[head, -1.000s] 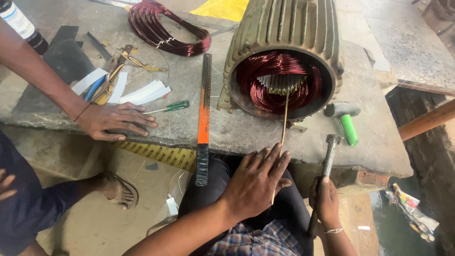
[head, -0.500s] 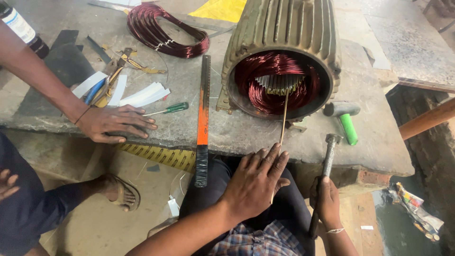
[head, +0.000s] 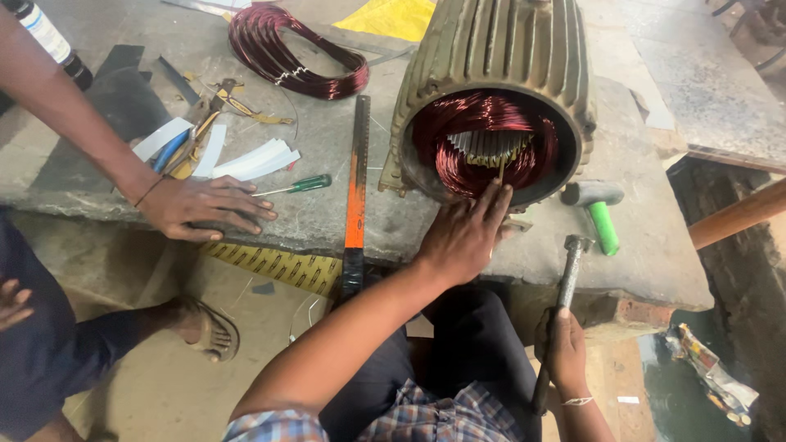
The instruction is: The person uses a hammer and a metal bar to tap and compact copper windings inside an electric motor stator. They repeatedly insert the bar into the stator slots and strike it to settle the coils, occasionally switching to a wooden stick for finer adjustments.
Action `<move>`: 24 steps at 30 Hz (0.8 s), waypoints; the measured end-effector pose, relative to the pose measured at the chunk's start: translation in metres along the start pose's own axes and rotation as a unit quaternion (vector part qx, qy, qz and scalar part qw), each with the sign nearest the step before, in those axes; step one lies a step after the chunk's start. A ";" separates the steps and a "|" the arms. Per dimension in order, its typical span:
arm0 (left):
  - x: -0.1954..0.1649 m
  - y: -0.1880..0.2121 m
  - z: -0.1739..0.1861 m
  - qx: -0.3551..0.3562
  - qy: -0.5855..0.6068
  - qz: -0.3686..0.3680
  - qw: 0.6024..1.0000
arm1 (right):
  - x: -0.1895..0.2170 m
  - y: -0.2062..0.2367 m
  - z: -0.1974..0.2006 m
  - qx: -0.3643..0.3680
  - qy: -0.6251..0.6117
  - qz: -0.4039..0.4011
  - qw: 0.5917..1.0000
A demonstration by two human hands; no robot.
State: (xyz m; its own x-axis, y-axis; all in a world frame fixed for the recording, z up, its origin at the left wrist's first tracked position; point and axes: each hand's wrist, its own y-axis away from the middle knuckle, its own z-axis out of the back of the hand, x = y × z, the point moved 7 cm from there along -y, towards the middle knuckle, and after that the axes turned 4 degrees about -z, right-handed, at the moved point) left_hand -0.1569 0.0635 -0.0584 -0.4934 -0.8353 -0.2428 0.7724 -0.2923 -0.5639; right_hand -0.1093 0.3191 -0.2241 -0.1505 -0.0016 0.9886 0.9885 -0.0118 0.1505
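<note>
Motor housing (head: pixel 499 57): ribbed, olive-green, lying on its side on the stone table (head: pixel 647 237), open end facing near. Inside, copper windings (head: pixel 458 155) ring the bore, with pale slot liners (head: pixel 487 146) at the top.

Left hand (head: pixel 463 237): unclenched, fingers spread, laid flat on the near rim of the housing, fingertips at the lower edge of the windings, against a thin stick (head: pixel 501 170) standing there.

Right hand (head: pixel 565 348): clenched round the handle of a metal hammer (head: pixel 565 278), held below the near table edge, head pointing up just right of the housing.

Green-handled mallet (head: pixel 602 214): on the table, right of the housing.

Long orange-and-black ruler (head: pixel 356 192): left of the housing, overhanging the near edge.

Green-handled screwdriver (head: pixel 299 186): left of the ruler.

Loose coil of copper wire (head: pixel 291 53): far left.

Another person's hand (head: pixel 205 209): palm down at the near-left table edge, beside white paper strips (head: pixel 254 160).
</note>
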 end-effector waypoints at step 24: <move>0.011 -0.009 -0.006 -0.077 0.014 -0.001 0.997 | 0.006 0.001 -0.005 -0.013 0.019 0.010 1.000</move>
State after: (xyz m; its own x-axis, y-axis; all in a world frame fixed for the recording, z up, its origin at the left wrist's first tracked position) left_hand -0.1713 0.0593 -0.0607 -0.5068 -0.8210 -0.2628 0.7020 -0.2160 -0.6787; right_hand -0.1094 0.3140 -0.2184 -0.1311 -0.0393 0.9906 0.9908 -0.0376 0.1296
